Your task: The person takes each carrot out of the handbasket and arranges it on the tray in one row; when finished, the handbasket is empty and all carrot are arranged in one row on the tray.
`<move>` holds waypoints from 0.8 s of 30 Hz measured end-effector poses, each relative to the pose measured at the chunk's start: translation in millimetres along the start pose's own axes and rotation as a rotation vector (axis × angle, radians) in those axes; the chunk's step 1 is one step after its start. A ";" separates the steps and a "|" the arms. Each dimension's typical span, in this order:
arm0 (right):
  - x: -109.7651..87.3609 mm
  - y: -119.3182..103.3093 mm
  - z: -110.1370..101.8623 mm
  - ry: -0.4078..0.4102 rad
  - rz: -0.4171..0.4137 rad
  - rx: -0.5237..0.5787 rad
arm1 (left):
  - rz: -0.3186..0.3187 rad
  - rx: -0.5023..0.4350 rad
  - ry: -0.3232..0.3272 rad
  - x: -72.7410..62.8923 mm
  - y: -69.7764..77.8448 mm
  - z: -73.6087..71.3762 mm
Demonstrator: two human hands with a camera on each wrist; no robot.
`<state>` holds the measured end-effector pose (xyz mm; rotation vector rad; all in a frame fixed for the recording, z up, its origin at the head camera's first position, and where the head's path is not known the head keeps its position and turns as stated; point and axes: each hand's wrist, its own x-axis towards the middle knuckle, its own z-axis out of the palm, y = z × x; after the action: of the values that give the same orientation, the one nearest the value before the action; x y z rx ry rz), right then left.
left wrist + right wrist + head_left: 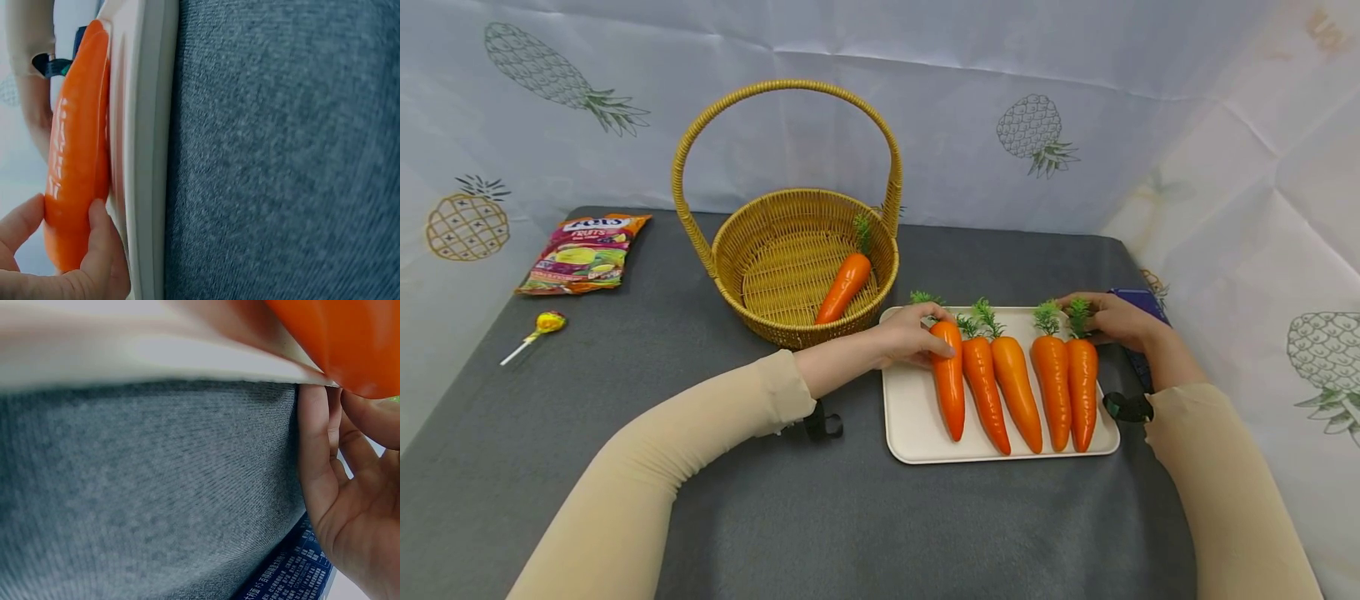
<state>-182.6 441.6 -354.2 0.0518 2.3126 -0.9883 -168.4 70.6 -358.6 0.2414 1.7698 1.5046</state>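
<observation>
My left hand [910,337] pinches the leftmost carrot [950,383] near its thick end, between thumb and fingers. In the left wrist view that carrot [78,144] lies along the tray's rim. Several more orange carrots with green tops, such as the middle carrot [1017,392], lie side by side on the cream tray [917,446]. My right hand [1116,321] is at the tray's right edge, beside the rightmost carrot [1082,392]. In the right wrist view its fingers meet the tray's rim from below, with the thumb above, close to a carrot [356,344].
A wicker basket [730,296] with a tall handle stands left of the tray, one carrot [844,287] inside. At the far left lie a candy bag [583,254] and a lollipop [550,322]. A dark blue package [1142,304] lies beyond my right hand.
</observation>
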 end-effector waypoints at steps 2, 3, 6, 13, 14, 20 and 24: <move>-0.3 0.1 0.1 -0.001 -0.001 -0.001 | 0.002 0.009 0.006 0.5 -1.2 1.4; -0.5 0.0 0.3 -0.002 -0.002 -0.001 | 0.003 0.015 0.009 0.7 -1.8 2.0; -0.6 0.6 0.0 -0.002 -0.004 -0.004 | 0.008 0.031 0.015 1.3 -3.7 3.6; -1.6 0.4 -0.2 0.000 -0.006 -0.007 | 0.027 0.023 0.013 0.1 -4.5 6.5; -1.5 0.6 -0.2 0.001 -0.005 -0.006 | 0.028 0.022 0.013 -0.4 -4.4 7.0; -0.4 1.8 -0.2 -0.003 -0.004 0.002 | 0.029 0.054 0.008 -2.0 -3.9 9.5; 0.2 1.2 -0.1 -0.003 -0.001 0.000 | 0.043 0.085 0.013 -1.8 -5.6 11.6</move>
<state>-182.5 442.4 -355.0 0.0489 2.3098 -0.9884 -157.7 76.7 -362.8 0.3143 1.8516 1.4659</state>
